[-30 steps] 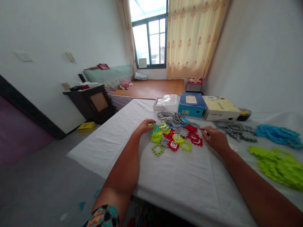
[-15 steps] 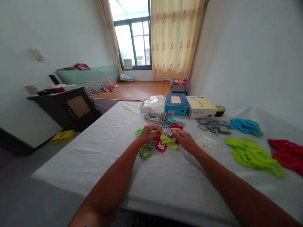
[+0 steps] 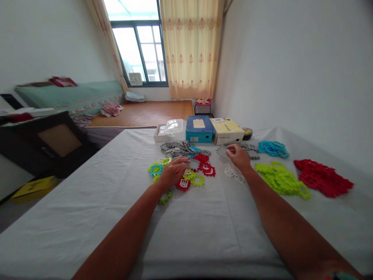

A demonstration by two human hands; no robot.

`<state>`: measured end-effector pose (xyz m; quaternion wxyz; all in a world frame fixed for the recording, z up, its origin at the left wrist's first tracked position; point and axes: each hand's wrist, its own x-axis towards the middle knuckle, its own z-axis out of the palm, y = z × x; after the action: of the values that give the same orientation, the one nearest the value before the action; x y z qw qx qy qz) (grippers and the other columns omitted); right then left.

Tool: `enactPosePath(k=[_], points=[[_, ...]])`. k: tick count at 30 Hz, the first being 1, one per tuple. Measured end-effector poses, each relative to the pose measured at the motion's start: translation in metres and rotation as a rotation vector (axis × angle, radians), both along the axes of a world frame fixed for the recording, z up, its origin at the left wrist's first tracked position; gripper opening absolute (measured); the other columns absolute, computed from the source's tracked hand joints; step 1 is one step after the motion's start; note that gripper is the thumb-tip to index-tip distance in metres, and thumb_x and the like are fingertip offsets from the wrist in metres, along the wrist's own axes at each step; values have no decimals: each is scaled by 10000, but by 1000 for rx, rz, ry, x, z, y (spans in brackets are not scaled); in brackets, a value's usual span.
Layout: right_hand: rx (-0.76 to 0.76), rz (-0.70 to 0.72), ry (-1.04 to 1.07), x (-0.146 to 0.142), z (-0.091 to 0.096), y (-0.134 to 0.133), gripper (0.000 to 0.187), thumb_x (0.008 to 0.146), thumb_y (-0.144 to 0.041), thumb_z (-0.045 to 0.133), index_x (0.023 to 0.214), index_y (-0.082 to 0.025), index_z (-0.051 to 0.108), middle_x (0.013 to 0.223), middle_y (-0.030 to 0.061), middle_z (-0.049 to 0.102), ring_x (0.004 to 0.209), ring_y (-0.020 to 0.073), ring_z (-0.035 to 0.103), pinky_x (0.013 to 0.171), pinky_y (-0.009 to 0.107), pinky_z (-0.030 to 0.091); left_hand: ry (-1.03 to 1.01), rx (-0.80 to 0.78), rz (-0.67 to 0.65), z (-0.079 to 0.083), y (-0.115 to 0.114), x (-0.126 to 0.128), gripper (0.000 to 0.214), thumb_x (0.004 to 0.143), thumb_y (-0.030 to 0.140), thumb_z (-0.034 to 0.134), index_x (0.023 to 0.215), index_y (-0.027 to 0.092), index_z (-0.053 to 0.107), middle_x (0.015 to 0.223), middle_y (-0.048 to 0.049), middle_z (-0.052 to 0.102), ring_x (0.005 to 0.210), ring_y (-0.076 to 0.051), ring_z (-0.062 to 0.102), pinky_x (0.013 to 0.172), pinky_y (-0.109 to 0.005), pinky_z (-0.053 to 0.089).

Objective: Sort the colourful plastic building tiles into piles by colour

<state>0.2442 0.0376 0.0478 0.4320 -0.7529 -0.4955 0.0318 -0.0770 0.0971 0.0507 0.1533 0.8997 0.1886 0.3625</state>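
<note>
My left hand (image 3: pixel 174 171) rests over a mixed pile of flat toothed plastic pieces, its fingers slightly bent and apart. Near its fingertips are a grey toothed piece (image 3: pixel 194 165), red pieces (image 3: pixel 201 158) and a lime-green piece (image 3: pixel 198 179). A red piece with a white insert (image 3: pixel 184 184) lies in front, and a blue frame piece (image 3: pixel 155 169) to the left. To the right, my right hand (image 3: pixel 239 156) is closed in a pinch on a grey toothed frame (image 3: pixel 222 153), beside the grey heap (image 3: pixel 253 151). White inserts (image 3: pixel 233 172) lie just in front of it.
At right lie heaps of blue pieces (image 3: pixel 273 149), lime-green pieces (image 3: pixel 279 179) and red pieces (image 3: pixel 322 177). Another grey heap (image 3: pixel 175 147) sits behind the mixed pile. A clear plastic box (image 3: pixel 175 128), a blue box (image 3: pixel 199 128) and a yellow-white box (image 3: pixel 227 130) stand at the back.
My right hand has moved right, from the mixed pile to the grey heap. My left hand has stayed over the mixed pile, its fingers loosened. The view has turned right.
</note>
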Motion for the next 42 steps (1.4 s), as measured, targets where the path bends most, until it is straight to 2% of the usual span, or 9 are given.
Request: enactPosePath(k=[4, 9, 16, 20, 23, 29, 34, 38, 42], points=[[-186, -223, -232, 47, -8, -8, 238, 820, -354, 546, 965, -204, 661, 875, 62, 728, 804, 204, 666, 656, 288, 457, -56, 4, 123, -3, 13, -9, 235, 858, 158, 511, 912, 256, 718, 1058, -35, 695, 1080, -194, 590, 1006, -421, 453], [-203, -306, -355, 38, -7, -8, 308, 881, -401, 482, 1016, -204, 676, 836, 89, 723, 755, 226, 657, 622, 292, 413, -131, 2, 344, -3, 25, -22, 272, 867, 152, 470, 997, 232, 695, 1051, -47, 689, 1052, -193, 591, 981, -398, 458], [-164, 145, -456, -45, -1, -7, 306, 913, -373, 456, 1096, -236, 659, 900, 59, 728, 765, 200, 649, 656, 276, 427, 136, 73, 286, -11, 22, -18, 350, 864, 286, 556, 1202, 232, 632, 1263, -73, 608, 1210, -244, 498, 1064, -441, 376], [-45, 482, -515, -83, -4, -10, 335, 916, -362, 495, 1200, -239, 624, 1180, 65, 670, 1029, 225, 589, 850, 330, 449, 217, 115, 199, -9, 9, -6, 322, 881, 276, 538, 1183, 281, 650, 1271, -48, 612, 1252, -245, 465, 1088, -455, 325], [-49, 566, -596, -97, -10, -7, 407, 889, -396, 564, 1271, -257, 587, 1273, 68, 623, 1151, 264, 513, 904, 397, 420, 259, 116, 120, -7, 3, -1, 255, 893, 254, 520, 1070, 281, 702, 1162, -40, 670, 1176, -225, 519, 1064, -437, 340], [-81, 524, -653, -106, -20, 0, 208, 888, -374, 593, 1030, -263, 697, 1270, 40, 628, 1130, 255, 509, 855, 380, 375, 275, 126, 141, -8, 6, -3, 235, 918, 268, 495, 1004, 272, 713, 1113, -19, 693, 1118, -199, 548, 1018, -408, 374], [47, 470, -678, -101, -7, -4, 245, 954, -374, 493, 955, -252, 705, 1161, 42, 683, 1079, 209, 524, 847, 352, 312, 293, 141, 153, -11, 11, -6, 239, 928, 288, 487, 1024, 274, 706, 1117, -12, 693, 1101, -186, 562, 1019, -396, 385], [61, 208, -660, -59, 6, -5, 291, 967, -386, 451, 986, -223, 691, 1062, 72, 698, 991, 213, 537, 778, 331, 307, 307, 136, 156, -11, 12, -8, 258, 941, 321, 466, 1036, 273, 702, 1109, -21, 693, 1094, -187, 571, 1007, -392, 400], [-86, -132, -616, 5, 1, -6, 281, 947, -363, 472, 971, -184, 688, 1004, 104, 691, 928, 230, 548, 697, 313, 305, 325, 140, 148, -10, 11, -8, 273, 951, 330, 445, 1029, 264, 698, 1100, -20, 694, 1082, -184, 575, 1000, -384, 403]])
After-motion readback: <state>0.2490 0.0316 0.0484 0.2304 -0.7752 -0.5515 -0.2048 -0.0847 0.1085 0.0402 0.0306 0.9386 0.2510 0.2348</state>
